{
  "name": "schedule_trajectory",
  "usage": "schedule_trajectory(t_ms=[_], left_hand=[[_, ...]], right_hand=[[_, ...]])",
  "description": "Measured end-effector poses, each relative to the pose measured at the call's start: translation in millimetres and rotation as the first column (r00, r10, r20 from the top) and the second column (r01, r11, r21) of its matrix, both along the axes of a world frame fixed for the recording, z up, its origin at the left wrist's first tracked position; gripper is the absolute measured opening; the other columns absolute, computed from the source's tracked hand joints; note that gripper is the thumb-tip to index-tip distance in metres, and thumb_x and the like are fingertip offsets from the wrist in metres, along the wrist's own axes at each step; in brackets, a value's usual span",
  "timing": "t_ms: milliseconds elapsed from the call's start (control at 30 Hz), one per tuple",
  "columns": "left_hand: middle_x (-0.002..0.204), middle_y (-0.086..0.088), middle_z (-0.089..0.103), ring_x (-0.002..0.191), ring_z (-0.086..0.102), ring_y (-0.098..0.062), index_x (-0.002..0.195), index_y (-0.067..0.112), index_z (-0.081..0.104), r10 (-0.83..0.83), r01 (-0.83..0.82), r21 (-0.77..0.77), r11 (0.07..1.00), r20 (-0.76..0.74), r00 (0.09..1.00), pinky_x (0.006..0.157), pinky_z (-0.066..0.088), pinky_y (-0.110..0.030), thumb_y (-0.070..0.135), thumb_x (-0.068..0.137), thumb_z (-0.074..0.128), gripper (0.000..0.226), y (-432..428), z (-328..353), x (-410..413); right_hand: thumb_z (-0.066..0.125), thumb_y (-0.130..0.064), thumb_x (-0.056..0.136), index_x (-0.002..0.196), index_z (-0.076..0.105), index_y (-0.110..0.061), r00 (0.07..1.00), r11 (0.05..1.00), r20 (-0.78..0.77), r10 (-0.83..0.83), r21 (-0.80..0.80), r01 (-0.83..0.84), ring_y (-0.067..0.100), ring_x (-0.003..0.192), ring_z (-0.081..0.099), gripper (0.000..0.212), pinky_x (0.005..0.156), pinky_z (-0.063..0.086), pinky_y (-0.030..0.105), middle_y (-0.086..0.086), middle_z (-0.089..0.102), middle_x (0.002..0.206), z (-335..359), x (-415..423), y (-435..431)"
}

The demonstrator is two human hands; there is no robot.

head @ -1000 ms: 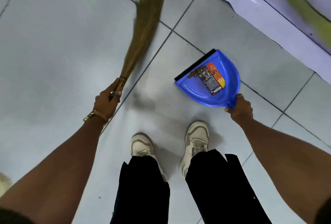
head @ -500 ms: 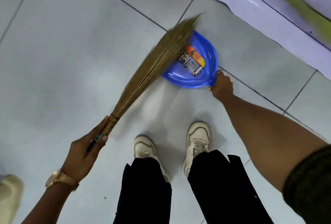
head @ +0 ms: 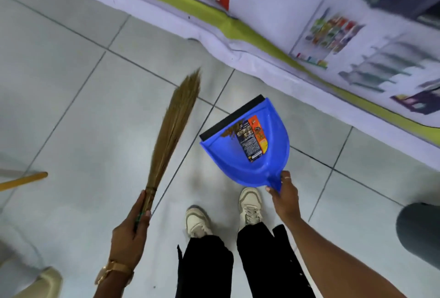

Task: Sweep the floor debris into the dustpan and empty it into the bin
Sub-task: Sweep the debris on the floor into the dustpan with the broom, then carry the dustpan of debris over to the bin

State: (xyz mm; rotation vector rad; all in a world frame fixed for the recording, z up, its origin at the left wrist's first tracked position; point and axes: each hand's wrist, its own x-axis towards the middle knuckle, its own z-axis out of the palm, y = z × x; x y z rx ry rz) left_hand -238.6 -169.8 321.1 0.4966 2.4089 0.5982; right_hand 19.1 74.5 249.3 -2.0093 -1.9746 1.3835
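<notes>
Floor [head: 71, 112]: pale grey tiles with dark grout lines.
Banner [head: 273, 24]: printed sheet lying beyond the dustpan, at its far side.
Grass broom [head: 173, 126]: left of the dustpan, apart from it, bristles pointing away from the person.
Dustpan [head: 250, 145]: blue, labelled inside, black lip facing away.
Left hand [head: 131, 231]: closed around the broom's bound handle.
Right hand [head: 284, 196]: gripped the dustpan's handle.
Debris [head: 232, 131]: brown bits inside the dustpan, just behind its lip.
</notes>
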Motion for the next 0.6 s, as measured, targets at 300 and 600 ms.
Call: schedule_trajectory(t_ms=[300, 600], left_hand=[[0.099, -0.020, 0.069, 0.089, 0.066, -0.041, 0.145, 0.040, 0.037, -0.245, 0.265, -0.181, 0.947, 0.124, 0.961, 0.082, 0.054, -0.042, 0.029, 0.096, 0.049, 0.052, 69.2, 86.2, 63.1], [0.107, -0.019, 0.068, 0.092, 0.065, -0.038, 0.146, 0.045, 0.031, -0.597, 0.610, -0.214, 0.763, 0.132, 0.792, 0.078, 0.052, -0.037, 0.034, 0.096, 0.044, 0.052, 137.2, 142.7, 126.6]], right_hand=[[0.058, 0.009, 0.083, 0.122, 0.046, 0.000, 0.995, 0.994, -0.001, -0.102, 0.028, 0.102, 0.032, 0.102, 0.061, 0.041, 0.071, 0.037, 0.022, 0.019, 0.063, 0.109, 146.8, 58.4, -35.5], [0.060, 0.004, 0.083, 0.120, 0.046, -0.006, 0.846, 0.847, -0.032, -0.532, -0.028, 0.531, 0.034, 0.101, 0.063, 0.041, 0.077, 0.044, 0.031, 0.010, 0.064, 0.103, 209.9, 130.8, -97.8]])
